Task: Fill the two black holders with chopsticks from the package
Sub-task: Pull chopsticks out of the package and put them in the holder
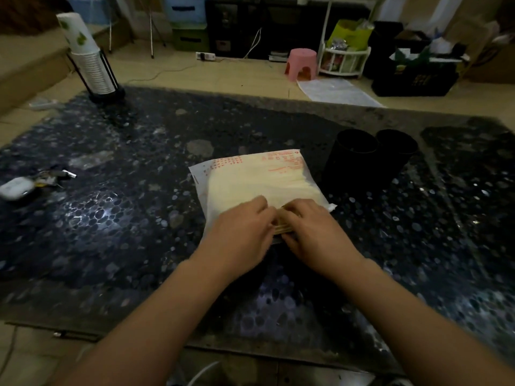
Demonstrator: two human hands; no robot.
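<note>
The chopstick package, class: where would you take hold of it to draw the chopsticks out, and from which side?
Grip the near end of the package, coming from the person's side. It lies flat with that end open, wooden tips showing where the left hand and right hand already meet. The black holders stand to its right.

A lived-in room of a home, with a low dark pebble-patterned table (117, 151) standing on a tiled floor (172, 65). At eleven o'clock, a stack of paper cups (89, 59) sits in a black wire rack. Beyond the table, at twelve o'clock, stacked plastic storage drawers (186, 23) line the wall beside a power strip (205, 56); at one o'clock stand a pink plastic stool (301, 64) and a small white shelf (344, 59), with a loaded black crate (412, 79) at two o'clock. Keys and an earbud case (16, 188) lie at nine o'clock.
</note>
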